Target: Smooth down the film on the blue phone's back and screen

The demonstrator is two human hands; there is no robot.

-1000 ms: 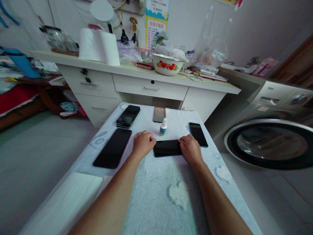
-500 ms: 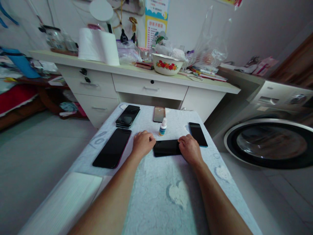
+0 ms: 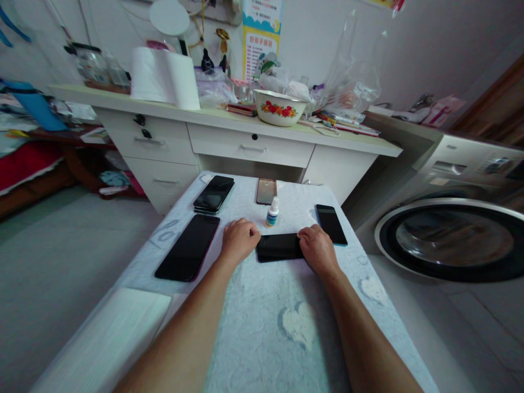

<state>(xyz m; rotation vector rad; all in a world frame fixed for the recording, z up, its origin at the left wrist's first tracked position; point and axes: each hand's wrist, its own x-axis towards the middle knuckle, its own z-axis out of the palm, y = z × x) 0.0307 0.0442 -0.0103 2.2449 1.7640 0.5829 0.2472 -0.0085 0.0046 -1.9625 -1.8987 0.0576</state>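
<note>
A black phone [image 3: 279,247] lies crosswise on the cloth-covered table [image 3: 262,338]. My left hand [image 3: 240,238], fingers curled, is closed at its left end. At its right end my right hand [image 3: 318,248] grips the edge with bent fingers. Just behind the phone stands a small white bottle [image 3: 272,213] with a blue label. Farther back lies a brownish phone case [image 3: 267,191]. A large dark phone [image 3: 188,248] is left of my left hand, with a stack of phones [image 3: 214,194] behind it. Another phone [image 3: 331,224] lies beyond my right hand.
Behind the table is a white desk [image 3: 249,149] bearing paper rolls [image 3: 164,76], a flowered bowl [image 3: 281,108] and plastic bags. A washing machine [image 3: 458,218] stands at the right. A pale wooden surface [image 3: 110,333] adjoins the front left.
</note>
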